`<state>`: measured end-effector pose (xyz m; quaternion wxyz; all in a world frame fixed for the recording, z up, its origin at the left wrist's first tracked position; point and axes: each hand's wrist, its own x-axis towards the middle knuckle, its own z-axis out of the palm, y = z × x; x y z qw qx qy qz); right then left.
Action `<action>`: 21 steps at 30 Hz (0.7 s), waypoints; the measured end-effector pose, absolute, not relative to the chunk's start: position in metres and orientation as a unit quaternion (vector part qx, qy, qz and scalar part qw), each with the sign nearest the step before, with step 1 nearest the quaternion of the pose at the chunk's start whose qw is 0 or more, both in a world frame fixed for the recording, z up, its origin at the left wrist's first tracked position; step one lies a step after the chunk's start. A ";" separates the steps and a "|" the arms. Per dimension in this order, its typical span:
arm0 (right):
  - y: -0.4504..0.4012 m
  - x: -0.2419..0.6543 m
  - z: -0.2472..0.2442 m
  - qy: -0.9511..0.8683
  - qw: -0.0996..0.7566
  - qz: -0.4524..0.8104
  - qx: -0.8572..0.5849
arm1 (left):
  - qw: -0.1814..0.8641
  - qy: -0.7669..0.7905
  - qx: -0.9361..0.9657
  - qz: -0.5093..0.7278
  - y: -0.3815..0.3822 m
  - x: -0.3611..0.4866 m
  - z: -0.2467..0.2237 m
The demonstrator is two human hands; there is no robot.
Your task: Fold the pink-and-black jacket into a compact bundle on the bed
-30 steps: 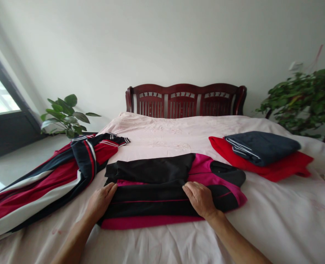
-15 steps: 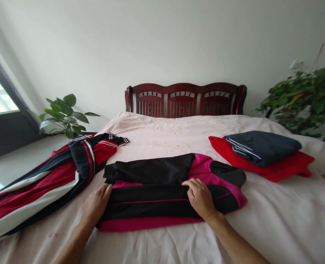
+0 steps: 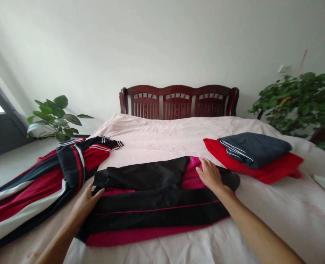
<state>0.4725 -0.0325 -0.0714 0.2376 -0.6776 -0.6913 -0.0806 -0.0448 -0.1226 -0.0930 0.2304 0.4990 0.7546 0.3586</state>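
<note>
A black and magenta jacket lies across the bed in front of me, its sleeves laid lengthwise over the body. At its left end is my left hand, thumb and fingers apart near the cuff and hem. My right hand rests over the magenta shoulder part, fingers spread, covering some of the collar area. Neither hand grips the cloth.
A red, white and navy tracksuit top lies on the left of the pink bedsheet. Folded navy clothing sits on a red garment at right. Behind stand a wooden headboard and leafy plants.
My right hand has let go of the sleeve edge and moved up and right to the shoulder. My left hand has opened at the jacket's left end. The near sleeve now lies flatter.
</note>
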 end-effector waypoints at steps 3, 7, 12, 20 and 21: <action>-0.003 0.488 -0.059 -0.671 0.133 -0.092 -0.723 | 0.383 0.718 0.445 0.374 -0.121 -0.037 -0.078; 0.018 0.496 -0.059 -0.651 0.053 -0.035 -0.756 | 0.526 0.684 0.317 0.394 -0.124 -0.024 -0.055; 0.023 0.495 -0.075 -0.672 0.075 -0.038 -0.736 | 0.588 0.665 0.223 0.403 -0.119 -0.020 -0.053; 0.038 0.492 -0.054 -0.690 0.137 -0.131 -0.698 | 0.479 0.685 0.297 0.462 -0.077 -0.037 -0.044; 0.049 0.490 -0.045 -0.685 0.142 -0.143 -0.700 | 0.461 0.683 0.324 0.464 -0.063 -0.040 -0.037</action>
